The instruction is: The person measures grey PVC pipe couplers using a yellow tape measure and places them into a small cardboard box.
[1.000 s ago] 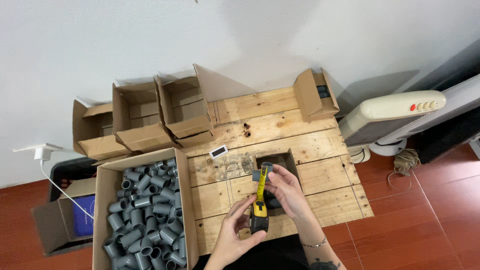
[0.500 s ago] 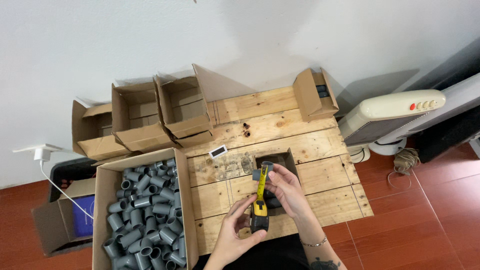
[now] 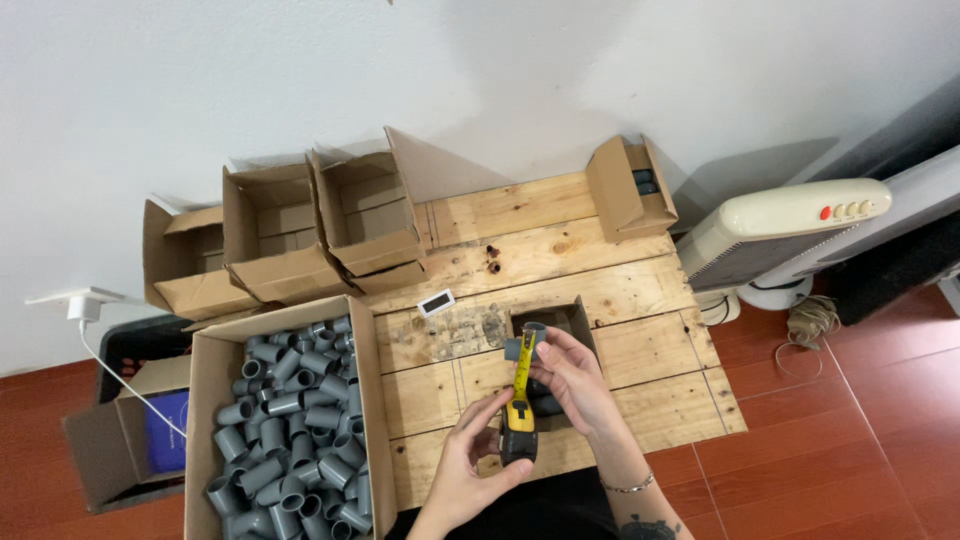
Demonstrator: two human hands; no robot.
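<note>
Yellow-and-black tape measure (image 3: 518,432), grey pipe fittings (image 3: 290,420), brown cardboard boxes (image 3: 285,240).

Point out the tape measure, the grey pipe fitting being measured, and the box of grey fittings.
tape measure (image 3: 518,436), head view, on its black case.
grey pipe fitting (image 3: 521,343), head view, on its body.
box of grey fittings (image 3: 204,400), head view, on its left cardboard wall.

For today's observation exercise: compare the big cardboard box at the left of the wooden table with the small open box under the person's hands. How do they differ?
The big cardboard box is heaped with grey pipe fittings; the small open box holds only a few dark pieces. The big cardboard box is far larger and longer than the small open box. The big one sits at the table's left edge, the small one in the middle of the wooden table. Both are brown cardboard, open-topped.
</note>
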